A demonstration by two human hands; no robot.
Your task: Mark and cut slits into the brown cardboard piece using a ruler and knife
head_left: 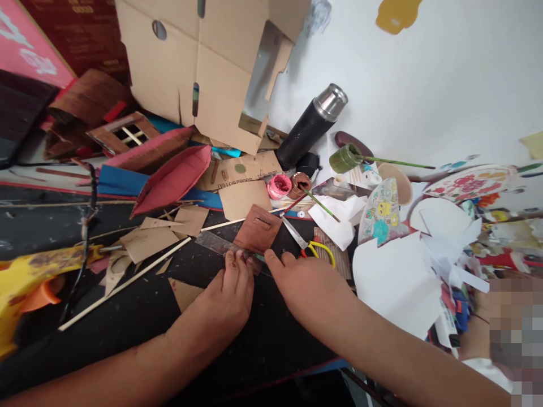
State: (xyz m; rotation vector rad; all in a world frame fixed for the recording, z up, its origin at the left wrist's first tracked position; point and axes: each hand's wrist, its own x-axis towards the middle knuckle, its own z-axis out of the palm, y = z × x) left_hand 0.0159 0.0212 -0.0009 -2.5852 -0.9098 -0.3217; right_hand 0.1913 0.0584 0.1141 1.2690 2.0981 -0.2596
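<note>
A small square of brown-painted cardboard (257, 228) with a slit near its top lies on the black table. Across its lower edge runs a clear plastic ruler (212, 244). My left hand (231, 288) presses the ruler down with its fingers held together. My right hand (309, 282) is at the ruler's right part, its index finger stretched along it and the other fingers curled under. Whatever those curled fingers hold is hidden. Scissors (316, 249) with yellow and red handles lie just beyond my right hand.
Pink (279, 186) and brown (300, 183) paint pots stand behind the cardboard, near a black flask (309, 127). Cardboard scraps (150, 243), a thin wooden stick (127, 282) and a yellow glue gun (38, 282) lie left. White paper (396, 288) lies right, near another person's arm (475, 333).
</note>
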